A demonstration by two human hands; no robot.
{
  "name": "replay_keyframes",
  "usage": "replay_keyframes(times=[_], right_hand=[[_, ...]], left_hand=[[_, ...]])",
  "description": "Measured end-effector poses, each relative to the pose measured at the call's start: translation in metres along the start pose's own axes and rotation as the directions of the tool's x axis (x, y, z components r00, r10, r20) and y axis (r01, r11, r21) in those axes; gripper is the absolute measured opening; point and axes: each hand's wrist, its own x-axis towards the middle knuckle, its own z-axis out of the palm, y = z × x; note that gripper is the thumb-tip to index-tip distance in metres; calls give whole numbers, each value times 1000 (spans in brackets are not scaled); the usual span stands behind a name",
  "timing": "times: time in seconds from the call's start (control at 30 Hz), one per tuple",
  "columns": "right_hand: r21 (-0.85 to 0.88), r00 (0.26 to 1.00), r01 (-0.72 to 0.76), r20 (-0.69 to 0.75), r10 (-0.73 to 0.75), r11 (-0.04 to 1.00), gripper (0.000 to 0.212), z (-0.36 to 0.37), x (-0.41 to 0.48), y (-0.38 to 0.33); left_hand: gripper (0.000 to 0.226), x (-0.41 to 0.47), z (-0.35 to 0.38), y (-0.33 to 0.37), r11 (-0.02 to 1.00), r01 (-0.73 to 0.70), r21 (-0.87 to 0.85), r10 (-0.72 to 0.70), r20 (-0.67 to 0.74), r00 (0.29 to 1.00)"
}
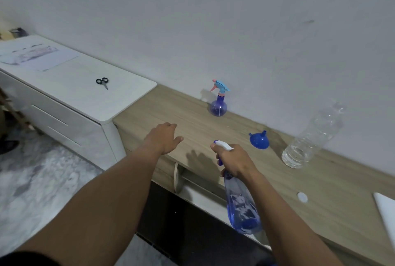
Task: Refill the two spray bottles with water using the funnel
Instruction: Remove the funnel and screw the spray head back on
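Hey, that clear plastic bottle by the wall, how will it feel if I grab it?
Probably light: the clear plastic bottle shows water only near its base. Its thin ribbed wall may buckle under a firm squeeze. A white cap lies apart, so tilting could spill.

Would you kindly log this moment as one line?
right hand: grips tall spray bottle | left hand: open above counter | funnel, water bottle, round spray bottle: on counter

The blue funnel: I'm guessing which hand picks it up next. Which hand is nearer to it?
Right. The right hand, gripping the tall spray bottle, is close beside the funnel. The left hand, open over the wooden counter, is farther to its left.
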Motion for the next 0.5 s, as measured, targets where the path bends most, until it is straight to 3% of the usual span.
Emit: replay_keyframes(times=[0.5], right_hand=[[41,999,-21,-24,22,999,57,-8,-7,9]], left_hand=[[67,-13,-5,7,1000,15,2,-15,1,1000]])
